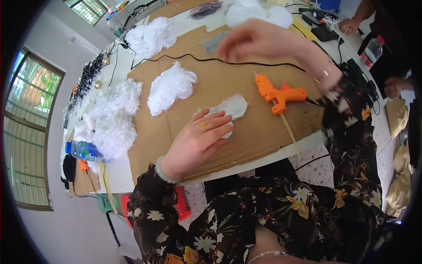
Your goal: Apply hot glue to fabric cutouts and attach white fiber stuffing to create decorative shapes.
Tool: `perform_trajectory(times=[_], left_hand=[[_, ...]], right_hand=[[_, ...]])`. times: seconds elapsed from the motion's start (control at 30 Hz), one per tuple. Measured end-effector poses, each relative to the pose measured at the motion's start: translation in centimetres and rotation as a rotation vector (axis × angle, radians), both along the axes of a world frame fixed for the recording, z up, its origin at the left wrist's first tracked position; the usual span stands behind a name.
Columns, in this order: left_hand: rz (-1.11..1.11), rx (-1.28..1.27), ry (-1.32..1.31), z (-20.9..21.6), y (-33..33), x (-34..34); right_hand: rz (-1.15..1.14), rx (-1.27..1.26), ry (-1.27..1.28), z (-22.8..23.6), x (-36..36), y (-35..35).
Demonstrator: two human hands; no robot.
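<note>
My left hand lies with its fingers stretched out over a whitish, cloud-shaped piece, covering part of it. Raised above the far part of the cardboard is my right hand; motion smears its curved fingers, and whether they hold anything is unclear. Beneath those fingertips lies a small grey piece. An orange hot glue gun rests on the cardboard to the right, a long glue stick protruding from its rear. Farther left on the cardboard sits a white fluffy cloud shape.
Brown cardboard covers much of the table. A black cable crosses it. Heaps of white fluff and a water bottle stand left. At the far right, other people's hands show near another bottle.
</note>
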State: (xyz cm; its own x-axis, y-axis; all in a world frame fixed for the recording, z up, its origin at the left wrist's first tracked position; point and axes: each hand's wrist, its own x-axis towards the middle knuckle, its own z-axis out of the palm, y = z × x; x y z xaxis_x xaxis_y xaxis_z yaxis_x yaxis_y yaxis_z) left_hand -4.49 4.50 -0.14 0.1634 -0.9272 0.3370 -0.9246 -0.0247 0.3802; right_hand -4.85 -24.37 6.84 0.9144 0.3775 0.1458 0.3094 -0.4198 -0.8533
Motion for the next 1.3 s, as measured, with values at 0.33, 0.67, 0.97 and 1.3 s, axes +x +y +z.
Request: perform_trajectory(times=[0.33,0.67,0.97,1.3], left_hand=[[-0.112,0.006,0.011,-3.8,-0.9,0.4],[-0.110,-0.079,0.093,-4.1,-0.2,1.6],[-0.017,-0.195,0.071,-4.4,-0.2,2.3],[0.144,-0.457,0.161,-4.6,0.3,3.7]], right_hand=[[-0.538,-0.723,-0.032,-9.3,16.6,-2.4],[-0.450,-0.981,-0.130,-10.2,17.9,1.8],[-0.608,-1.000,-0.458,-9.6,17.0,2.2],[-0.474,0.142,-0.079,-6.0,13.5,2.3]])
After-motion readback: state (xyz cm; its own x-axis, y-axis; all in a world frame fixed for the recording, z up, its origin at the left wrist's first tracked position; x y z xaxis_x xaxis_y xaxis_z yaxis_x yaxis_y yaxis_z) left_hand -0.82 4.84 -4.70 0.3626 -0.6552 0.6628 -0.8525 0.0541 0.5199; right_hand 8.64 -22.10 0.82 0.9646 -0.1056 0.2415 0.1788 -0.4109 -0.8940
